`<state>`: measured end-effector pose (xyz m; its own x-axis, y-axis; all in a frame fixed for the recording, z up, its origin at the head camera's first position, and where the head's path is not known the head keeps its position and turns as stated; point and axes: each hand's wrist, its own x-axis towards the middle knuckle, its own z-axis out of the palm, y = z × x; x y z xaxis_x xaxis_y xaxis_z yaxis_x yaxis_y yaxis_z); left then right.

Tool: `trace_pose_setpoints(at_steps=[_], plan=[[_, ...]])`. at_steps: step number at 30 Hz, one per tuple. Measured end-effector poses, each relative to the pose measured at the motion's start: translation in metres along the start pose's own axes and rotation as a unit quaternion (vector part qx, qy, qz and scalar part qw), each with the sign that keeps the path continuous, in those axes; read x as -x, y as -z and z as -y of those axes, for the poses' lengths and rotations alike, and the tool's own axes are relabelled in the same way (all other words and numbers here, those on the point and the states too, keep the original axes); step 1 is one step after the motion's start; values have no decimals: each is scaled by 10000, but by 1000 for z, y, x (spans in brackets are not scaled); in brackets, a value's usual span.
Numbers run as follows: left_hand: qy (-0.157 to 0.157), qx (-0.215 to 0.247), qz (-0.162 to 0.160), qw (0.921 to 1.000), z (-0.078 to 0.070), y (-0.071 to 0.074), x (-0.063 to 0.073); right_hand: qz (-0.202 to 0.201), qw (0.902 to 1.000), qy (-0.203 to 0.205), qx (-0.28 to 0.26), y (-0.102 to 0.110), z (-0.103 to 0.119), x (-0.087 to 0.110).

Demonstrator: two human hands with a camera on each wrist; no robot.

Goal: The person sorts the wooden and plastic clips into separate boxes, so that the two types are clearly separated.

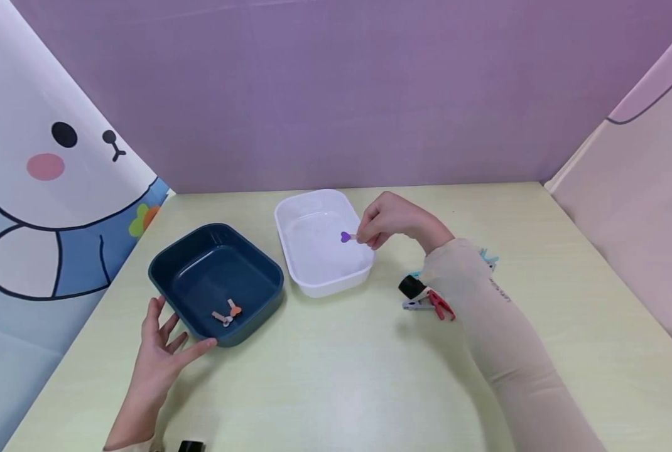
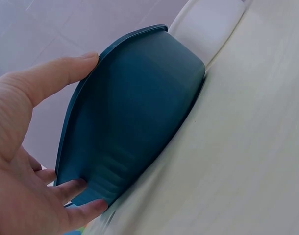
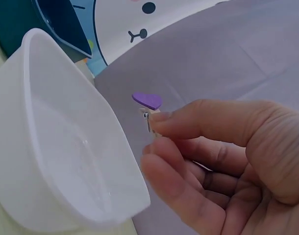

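While the fingers of the right hand [image 1: 389, 220] pinched a purple-heart clip [image 1: 345, 237], its heart pointed left, away from the fingertips, with the long axis roughly crosswise in the head view. There it showed against the right side of the white tray [image 1: 316, 242]; the right hand was the nearer to that tray, though the clip's height above it could not be told. Its other end was hidden between thumb and fingers. Farther left, the left hand [image 1: 163, 361] had its fingers spread against the dark blue tray [image 1: 208, 270], in which lay an orange-topped clip [image 1: 235, 311] and a pale-topped clip [image 1: 220, 317], too small to make out well. On the worktop [image 1: 336, 376], the right sleeve [image 1: 511, 339] partly hid a light-blue clip [image 1: 488, 258] beyond a red clip [image 1: 440, 305] and a grey clip [image 1: 417, 305]. A black object [image 1: 191, 446] was cut off by the bottom edge.
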<state>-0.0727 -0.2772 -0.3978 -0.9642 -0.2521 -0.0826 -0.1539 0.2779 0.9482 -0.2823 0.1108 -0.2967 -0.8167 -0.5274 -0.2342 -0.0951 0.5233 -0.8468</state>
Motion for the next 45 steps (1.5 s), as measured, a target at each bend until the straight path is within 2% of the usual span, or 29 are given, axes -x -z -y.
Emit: trace_pose_setpoints(at_steps=[15, 32, 45], plan=[[-78, 38, -12, 10000, 5, -3, -1, 122, 9986, 220, -455, -37, 21, -26], [-129, 57, -50, 9999, 3, -6, 2, 325, 9956, 373, -790, -79, 39, -49], [-79, 142, -27, 9999, 6, -3, -1, 406, 9934, 336, -1019, -113, 51, -69]])
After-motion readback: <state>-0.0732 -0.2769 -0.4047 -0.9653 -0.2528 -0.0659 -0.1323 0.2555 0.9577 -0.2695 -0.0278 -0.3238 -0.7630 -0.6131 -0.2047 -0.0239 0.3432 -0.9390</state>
